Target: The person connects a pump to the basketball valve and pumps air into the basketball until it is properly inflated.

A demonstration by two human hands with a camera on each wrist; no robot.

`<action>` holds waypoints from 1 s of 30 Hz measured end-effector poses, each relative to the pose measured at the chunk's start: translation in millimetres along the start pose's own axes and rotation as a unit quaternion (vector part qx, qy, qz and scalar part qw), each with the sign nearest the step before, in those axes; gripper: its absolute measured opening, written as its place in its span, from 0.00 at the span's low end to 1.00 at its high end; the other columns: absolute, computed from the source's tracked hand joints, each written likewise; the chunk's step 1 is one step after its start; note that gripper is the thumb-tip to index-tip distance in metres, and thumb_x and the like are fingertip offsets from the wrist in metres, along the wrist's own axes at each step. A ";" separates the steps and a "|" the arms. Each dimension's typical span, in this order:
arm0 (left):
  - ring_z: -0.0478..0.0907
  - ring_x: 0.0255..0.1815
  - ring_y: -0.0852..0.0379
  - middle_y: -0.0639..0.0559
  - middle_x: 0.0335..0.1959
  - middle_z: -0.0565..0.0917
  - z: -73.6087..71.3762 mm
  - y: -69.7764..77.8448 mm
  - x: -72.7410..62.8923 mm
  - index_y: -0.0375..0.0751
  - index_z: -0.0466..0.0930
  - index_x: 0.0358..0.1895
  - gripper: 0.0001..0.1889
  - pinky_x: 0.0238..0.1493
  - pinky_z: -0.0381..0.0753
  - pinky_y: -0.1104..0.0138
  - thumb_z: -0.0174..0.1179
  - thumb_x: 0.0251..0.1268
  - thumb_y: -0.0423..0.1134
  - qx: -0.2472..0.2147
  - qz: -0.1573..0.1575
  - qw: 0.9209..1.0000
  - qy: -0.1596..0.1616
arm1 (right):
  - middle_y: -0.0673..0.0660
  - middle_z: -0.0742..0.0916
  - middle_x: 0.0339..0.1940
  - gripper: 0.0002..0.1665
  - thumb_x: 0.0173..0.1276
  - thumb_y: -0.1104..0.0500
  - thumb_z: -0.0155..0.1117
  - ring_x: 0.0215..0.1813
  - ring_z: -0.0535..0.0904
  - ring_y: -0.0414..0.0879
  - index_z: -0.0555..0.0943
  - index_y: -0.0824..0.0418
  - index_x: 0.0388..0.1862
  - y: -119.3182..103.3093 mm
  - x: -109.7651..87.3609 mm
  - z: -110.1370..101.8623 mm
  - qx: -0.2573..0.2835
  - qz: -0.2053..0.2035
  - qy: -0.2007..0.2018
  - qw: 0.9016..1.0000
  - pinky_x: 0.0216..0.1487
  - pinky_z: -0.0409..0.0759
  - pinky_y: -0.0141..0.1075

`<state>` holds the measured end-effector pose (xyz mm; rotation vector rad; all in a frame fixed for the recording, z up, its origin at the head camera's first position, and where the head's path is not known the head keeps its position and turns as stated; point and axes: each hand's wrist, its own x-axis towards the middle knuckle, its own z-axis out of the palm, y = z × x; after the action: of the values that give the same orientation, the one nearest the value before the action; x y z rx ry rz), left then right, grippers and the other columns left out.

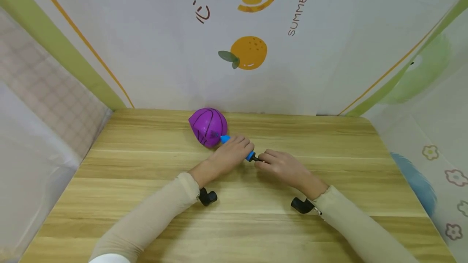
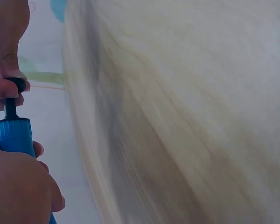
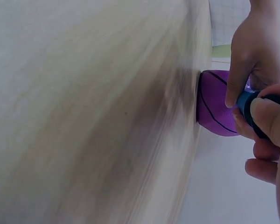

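Observation:
A purple ball with black lines, sagging and pointed on its left side, sits toward the back of the table. My left hand grips the blue barrel of a hand pump, whose blue tip points at the ball and overlaps its edge in the head view. With thumb and fingers my right hand grips the pump's black handle. A short length of black rod shows between barrel and handle. In the right wrist view the ball appears behind the left hand.
The wooden table ends at a white curtain printed with oranges and lettering. More curtains hang at both sides. A black wrist camera sits at the left wrist, another black wrist camera at the right.

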<state>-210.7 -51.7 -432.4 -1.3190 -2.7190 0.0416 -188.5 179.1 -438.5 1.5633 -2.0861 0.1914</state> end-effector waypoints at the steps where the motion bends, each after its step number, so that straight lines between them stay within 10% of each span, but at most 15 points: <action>1: 0.71 0.54 0.52 0.52 0.48 0.76 0.1 -0.6 0.3 0.43 0.74 0.50 0.09 0.65 0.70 0.58 0.56 0.73 0.26 0.002 -0.001 1.000 0.001 | 0.52 0.82 0.36 0.10 0.77 0.70 0.54 0.37 0.77 0.43 0.81 0.61 0.42 0.2 0.2 0.4 -0.001 -0.001 0.001 1.000 0.33 0.78 0.29; 4: 0.70 0.51 0.52 0.53 0.46 0.76 0.5 -2.8 1.1 0.44 0.74 0.49 0.10 0.63 0.71 0.59 0.57 0.72 0.27 0.004 -0.001 1.000 0.007 | 0.53 0.82 0.35 0.07 0.73 0.71 0.59 0.36 0.77 0.43 0.81 0.62 0.41 0.3 0.5 0.8 -0.007 -0.007 0.003 1.000 0.32 0.77 0.28; 13: 0.71 0.49 0.52 0.52 0.44 0.77 3.0 -7.9 1.6 0.44 0.74 0.48 0.10 0.61 0.72 0.59 0.59 0.71 0.27 0.002 0.008 1.000 0.018 | 0.53 0.83 0.35 0.27 0.86 0.61 0.32 0.35 0.78 0.43 0.82 0.61 0.40 -4.6 -14.8 -8.2 -0.001 -0.015 -0.003 1.000 0.31 0.79 0.29; 30: 0.69 0.47 0.52 0.51 0.42 0.76 -2.2 -11.6 -4.9 0.42 0.73 0.46 0.10 0.60 0.72 0.59 0.57 0.70 0.24 -0.005 0.009 1.000 0.021 | 0.54 0.84 0.39 0.25 0.86 0.62 0.35 0.39 0.79 0.45 0.83 0.61 0.43 -24.2 -55.1 -41.0 -0.001 -0.008 -0.006 1.000 0.35 0.82 0.34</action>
<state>-216.5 -62.8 -429.8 -1.3317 -2.6768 0.0007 -142.0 235.1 -434.7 1.5834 -2.0821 0.1759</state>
